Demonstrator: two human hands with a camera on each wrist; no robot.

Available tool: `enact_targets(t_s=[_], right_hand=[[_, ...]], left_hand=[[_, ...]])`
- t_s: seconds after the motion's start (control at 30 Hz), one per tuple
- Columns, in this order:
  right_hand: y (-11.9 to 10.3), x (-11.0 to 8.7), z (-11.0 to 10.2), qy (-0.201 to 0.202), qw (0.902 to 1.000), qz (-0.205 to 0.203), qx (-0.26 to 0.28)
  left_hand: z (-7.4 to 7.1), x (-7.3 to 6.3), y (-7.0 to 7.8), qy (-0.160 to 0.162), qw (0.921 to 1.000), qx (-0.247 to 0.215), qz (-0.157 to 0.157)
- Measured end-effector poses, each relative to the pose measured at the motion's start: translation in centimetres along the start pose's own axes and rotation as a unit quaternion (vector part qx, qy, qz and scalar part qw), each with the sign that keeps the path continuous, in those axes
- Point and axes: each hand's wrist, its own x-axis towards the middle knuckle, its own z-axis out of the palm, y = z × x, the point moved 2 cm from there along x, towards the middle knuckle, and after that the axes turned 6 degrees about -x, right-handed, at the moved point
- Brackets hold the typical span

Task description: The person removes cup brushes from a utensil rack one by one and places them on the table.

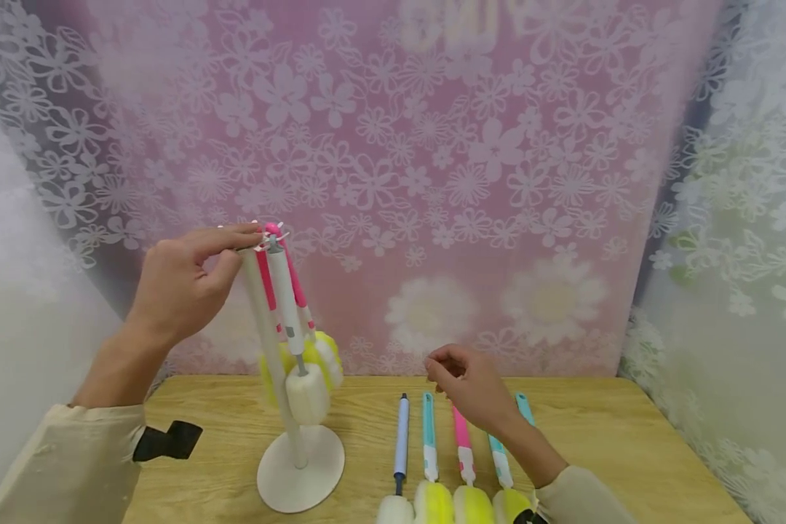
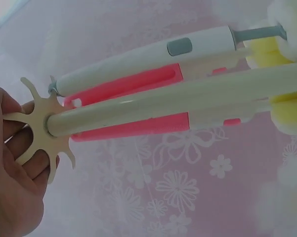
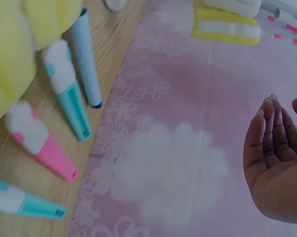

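Note:
My left hand (image 1: 183,287) grips the hooked top of a cream upright stand (image 1: 271,349). In the left wrist view, its fingers lie behind the star-shaped hook plate (image 2: 38,126). From the hooks hang a sponge brush with a white handle (image 1: 284,291) and two sponge brushes with pink handles (image 2: 163,126). My right hand (image 1: 478,389) is raised above the table with loosely bent fingers and holds nothing. Below it lie a blue-handled brush (image 1: 402,437), a teal-handled brush (image 1: 429,429), a pink-handled brush (image 1: 461,437) and another teal-handled brush (image 1: 499,458).
The stand's round base (image 1: 324,477) rests on a wooden table (image 1: 583,437). Yellow and white sponge heads (image 1: 435,503) lie along the near side. A pink flowered curtain (image 1: 432,182) hangs behind the table, with pale curtains (image 1: 760,291) at the sides.

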Motion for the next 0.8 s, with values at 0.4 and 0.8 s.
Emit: enact_targets(t_s=[0.4,0.8], right_hand=[[-3.8,2.3,3.8,-0.060,0.9960,-0.060,0.028],[-8.7,4.1,7.8,-0.048,0.9910,-0.098,0.078]], left_hand=[[0.1,-0.1,1.0,-0.030,0.9991,0.027,-0.013],[0.8,-0.6,1.9,0.004,0.9926,0.120,-0.015]])
